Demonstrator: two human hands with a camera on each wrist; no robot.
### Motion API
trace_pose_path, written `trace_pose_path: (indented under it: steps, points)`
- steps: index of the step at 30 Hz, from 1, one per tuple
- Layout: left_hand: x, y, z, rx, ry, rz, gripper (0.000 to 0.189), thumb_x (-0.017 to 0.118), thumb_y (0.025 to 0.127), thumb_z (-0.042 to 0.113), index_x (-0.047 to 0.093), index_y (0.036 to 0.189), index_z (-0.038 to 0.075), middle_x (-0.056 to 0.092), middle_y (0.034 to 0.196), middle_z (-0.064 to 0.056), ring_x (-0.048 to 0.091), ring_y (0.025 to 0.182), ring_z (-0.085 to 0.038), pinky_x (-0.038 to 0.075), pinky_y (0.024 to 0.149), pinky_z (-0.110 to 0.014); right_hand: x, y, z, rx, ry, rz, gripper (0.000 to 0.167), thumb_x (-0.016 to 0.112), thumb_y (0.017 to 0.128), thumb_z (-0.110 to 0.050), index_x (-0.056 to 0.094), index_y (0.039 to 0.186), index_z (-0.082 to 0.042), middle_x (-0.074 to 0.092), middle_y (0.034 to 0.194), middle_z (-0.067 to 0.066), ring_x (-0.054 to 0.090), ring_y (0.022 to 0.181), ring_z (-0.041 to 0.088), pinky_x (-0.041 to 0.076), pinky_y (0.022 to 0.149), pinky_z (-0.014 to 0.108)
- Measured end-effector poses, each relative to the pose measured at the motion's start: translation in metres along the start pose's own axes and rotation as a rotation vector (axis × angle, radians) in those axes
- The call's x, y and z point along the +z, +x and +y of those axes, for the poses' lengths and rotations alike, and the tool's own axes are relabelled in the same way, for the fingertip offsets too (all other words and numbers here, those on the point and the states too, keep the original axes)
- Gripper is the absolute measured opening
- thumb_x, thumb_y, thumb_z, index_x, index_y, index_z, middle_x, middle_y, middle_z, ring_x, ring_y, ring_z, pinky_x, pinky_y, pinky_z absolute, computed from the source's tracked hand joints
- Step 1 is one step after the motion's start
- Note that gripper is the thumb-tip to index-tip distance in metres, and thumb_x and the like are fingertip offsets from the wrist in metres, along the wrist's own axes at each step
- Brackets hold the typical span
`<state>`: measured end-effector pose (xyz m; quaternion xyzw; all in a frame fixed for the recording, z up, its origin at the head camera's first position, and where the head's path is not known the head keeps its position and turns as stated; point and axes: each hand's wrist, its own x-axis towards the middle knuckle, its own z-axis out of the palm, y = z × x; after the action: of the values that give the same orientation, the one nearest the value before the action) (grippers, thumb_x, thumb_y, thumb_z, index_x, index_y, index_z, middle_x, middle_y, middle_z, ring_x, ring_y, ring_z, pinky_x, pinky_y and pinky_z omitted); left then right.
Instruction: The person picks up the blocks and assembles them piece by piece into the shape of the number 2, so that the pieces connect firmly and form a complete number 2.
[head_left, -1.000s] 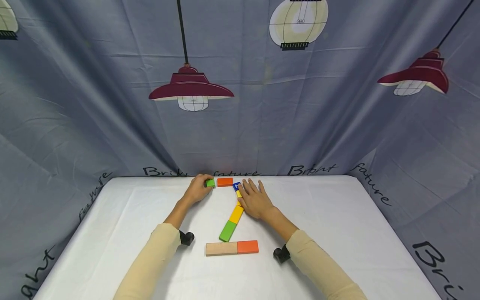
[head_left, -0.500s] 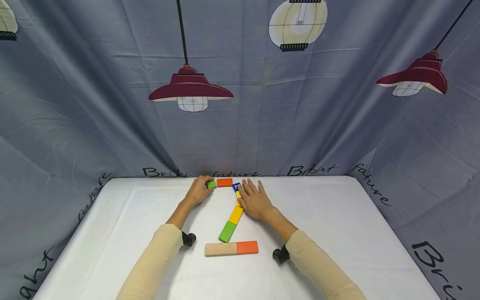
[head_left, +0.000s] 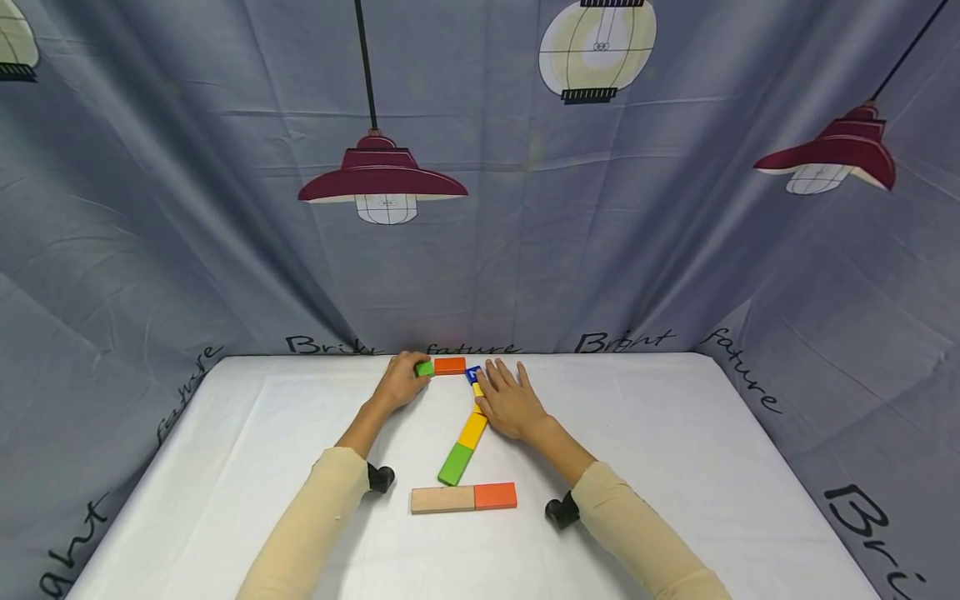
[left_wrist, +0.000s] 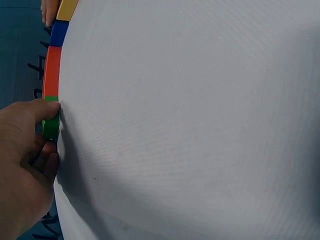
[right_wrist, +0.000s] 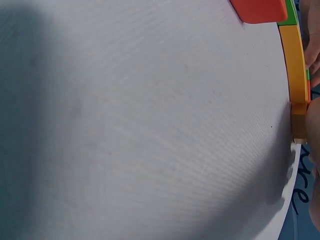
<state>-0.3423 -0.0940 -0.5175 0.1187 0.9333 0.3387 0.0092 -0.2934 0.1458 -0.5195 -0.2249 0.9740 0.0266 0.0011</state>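
My left hand [head_left: 401, 381] pinches a small green block [head_left: 425, 368] near the table's far edge. In the left wrist view that green block [left_wrist: 51, 125] lies end to end with an orange-red block [left_wrist: 52, 72], and a blue block [left_wrist: 59, 33] follows. My right hand [head_left: 512, 403] lies with fingers spread beside the blue block [head_left: 472, 374] and partly covers a yellow block [head_left: 477, 389]. From there a second yellow block [head_left: 472, 430] and a longer green block [head_left: 455, 463] slant toward the near side.
At the near end lie a plain wooden block [head_left: 442, 499] and an orange block [head_left: 495, 496], end to end. A white cloth covers the table [head_left: 637, 467]. A grey printed curtain [head_left: 495, 275] hangs right behind the far edge.
My left hand has shifted slightly right with the green block, which now meets the end of the orange-red block; a gap showed there earlier. My right hand has stayed in place.
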Motion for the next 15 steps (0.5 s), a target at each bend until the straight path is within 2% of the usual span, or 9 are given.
trace_pose_path:
  steps: [6,15]
  points:
    - [-0.0022,-0.0016,-0.0002,0.005,-0.006,-0.004,0.053,0.069,0.092,0.01,0.052,0.141,0.001,0.055,0.132,-0.021,0.049,0.122,-0.035,0.042,0.104,-0.048,0.0015,0.0001,0.0004,0.004,0.019,0.005,0.058,0.031,0.109,-0.041,0.031,0.158,-0.011,0.021,0.163,0.013,0.013,0.151,0.03,0.007,0.118,0.059]
    - [-0.0075,-0.0075,-0.004,0.03,-0.007,-0.004,0.056,0.07,0.092,0.011,0.05,0.143,0.0,0.054,0.132,-0.02,0.049,0.124,-0.034,0.04,0.107,-0.048,0.003,-0.0009,0.0021,0.011,0.057,0.01,0.058,0.03,0.108,-0.043,0.03,0.158,-0.012,0.021,0.163,0.013,0.012,0.151,0.03,0.005,0.118,0.059]
